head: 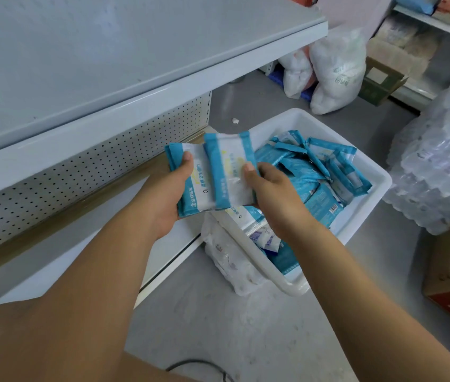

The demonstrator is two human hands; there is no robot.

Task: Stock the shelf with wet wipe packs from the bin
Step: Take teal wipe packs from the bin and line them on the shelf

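Bare left hand [169,194], bare right hand [276,200]

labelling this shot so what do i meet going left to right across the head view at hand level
perforated shelf panel → left hand → right hand → white bin → shrink-wrapped bottles; the held wet wipe packs overlap both hands, so left out

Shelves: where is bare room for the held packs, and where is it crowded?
Bare: the lower shelf in front of the perforated back panel, and the upper shelf. Crowded: the bin, piled with packs.
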